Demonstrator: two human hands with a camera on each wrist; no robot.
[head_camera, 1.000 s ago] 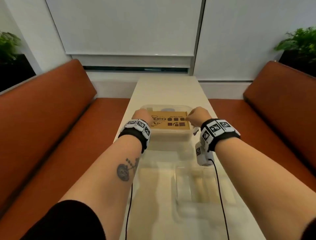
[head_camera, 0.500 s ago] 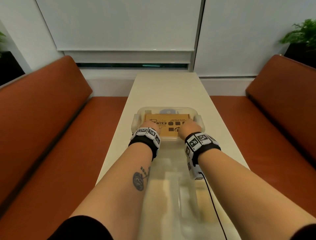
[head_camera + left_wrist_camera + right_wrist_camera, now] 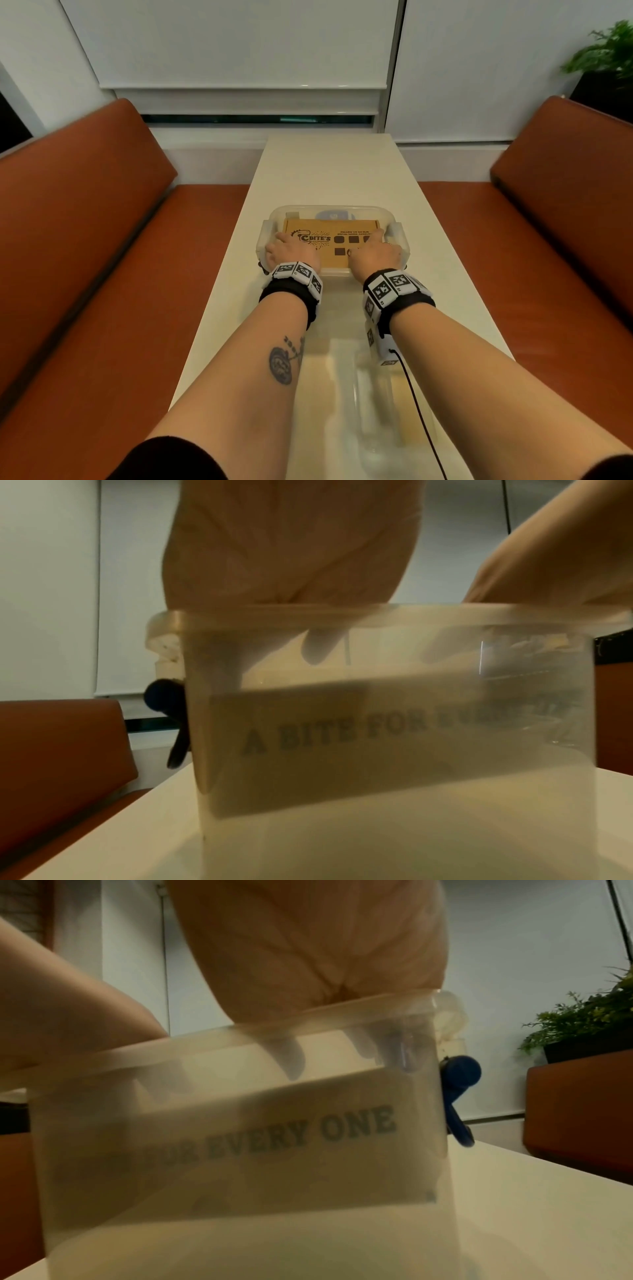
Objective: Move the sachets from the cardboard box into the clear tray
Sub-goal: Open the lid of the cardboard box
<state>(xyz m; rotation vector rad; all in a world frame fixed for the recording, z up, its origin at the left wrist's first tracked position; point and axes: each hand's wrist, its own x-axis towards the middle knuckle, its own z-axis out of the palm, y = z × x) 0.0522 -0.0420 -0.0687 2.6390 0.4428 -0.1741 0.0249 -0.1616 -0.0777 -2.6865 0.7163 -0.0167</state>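
A brown printed cardboard box lies with its lid closed inside a clear plastic container in the middle of the table. My left hand reaches over the near rim, fingers spread on the box's left end. My right hand lies on the right end, index finger stretched toward the far corner. Through the container wall, the left wrist view shows the box tilted, with fingers hanging just above it; the right wrist view shows the same box. The clear tray sits under my forearms. No sachets show.
The long cream table runs away from me between two orange-brown benches. A blue object lies behind the box in the container. Blue latches hang on the container's ends. A plant stands far right.
Both hands have gone from closed fists at the container's sides to fingers stretched onto the box inside it. The view has moved closer over the container.
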